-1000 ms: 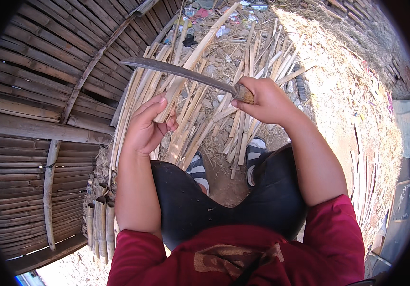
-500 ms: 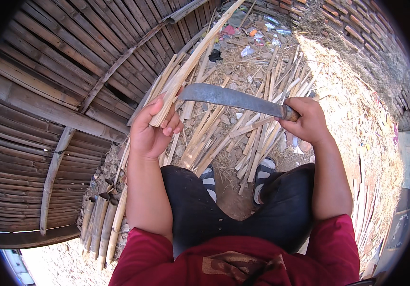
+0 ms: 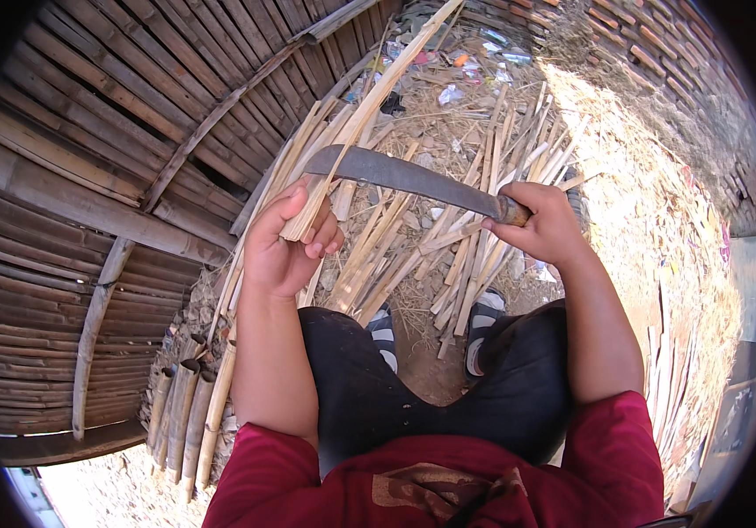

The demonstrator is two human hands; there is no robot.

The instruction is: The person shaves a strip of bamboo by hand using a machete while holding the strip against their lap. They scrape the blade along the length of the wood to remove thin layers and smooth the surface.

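From the pinching left grip (image 3: 281,249) slants a pale strip (image 3: 375,104), the right grip (image 3: 543,220) clasping a machete (image 3: 406,176).

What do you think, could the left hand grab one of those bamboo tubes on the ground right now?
Probably not: the left hand is busy holding a pale strip. It would likely have to let go first, though the bamboo tubes themselves look uncovered.
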